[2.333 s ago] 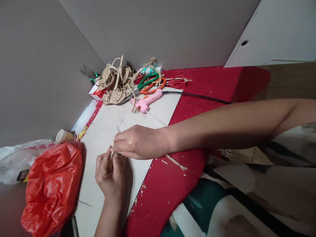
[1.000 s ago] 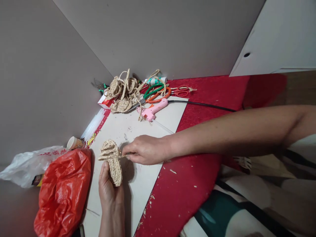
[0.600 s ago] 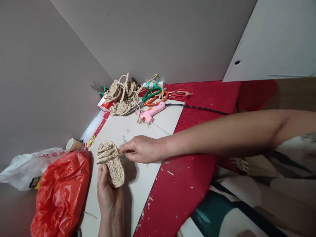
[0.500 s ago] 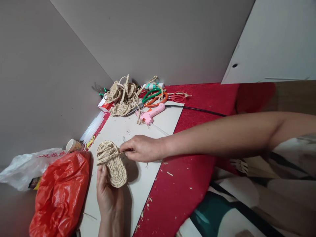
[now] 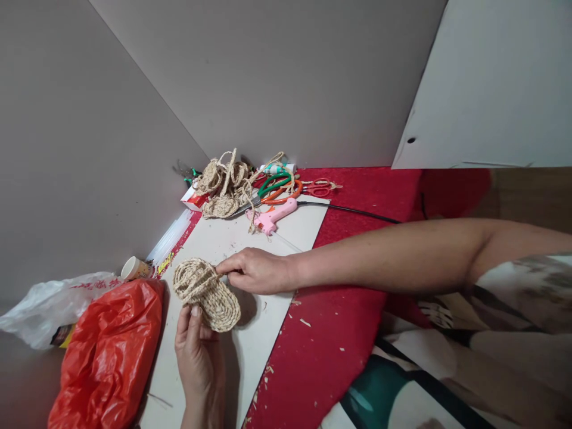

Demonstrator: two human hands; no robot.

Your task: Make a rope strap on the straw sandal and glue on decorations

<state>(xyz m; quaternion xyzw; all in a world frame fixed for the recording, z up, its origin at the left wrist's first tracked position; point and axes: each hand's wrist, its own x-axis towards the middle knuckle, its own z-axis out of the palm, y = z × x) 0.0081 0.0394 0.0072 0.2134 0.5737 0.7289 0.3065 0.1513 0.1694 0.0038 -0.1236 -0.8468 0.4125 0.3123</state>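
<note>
A small woven straw sandal [image 5: 210, 292] with a braided strap across its front is held just above a white board [image 5: 295, 223]. My left hand [image 5: 199, 354] grips the sandal from below, thumb on its heel end. My right hand [image 5: 254, 271] reaches in from the right, and its thumb and forefinger pinch the strap end at the sandal's right side.
At the board's far end lie a pile of straw rope [image 5: 226, 185], green and orange scissors [image 5: 279, 186], small red scissors [image 5: 319, 187] and a pink glue gun [image 5: 274, 215] with a black cord. A red plastic bag [image 5: 107, 351], a white bag [image 5: 53, 304] and a paper cup [image 5: 134, 269] sit left. Red cloth [image 5: 357, 196] covers the table.
The sandal was closed between both hands; my left hand has turned it face up and tilted its heel to the right. My right hand has shifted to pinching the strap at its side.
</note>
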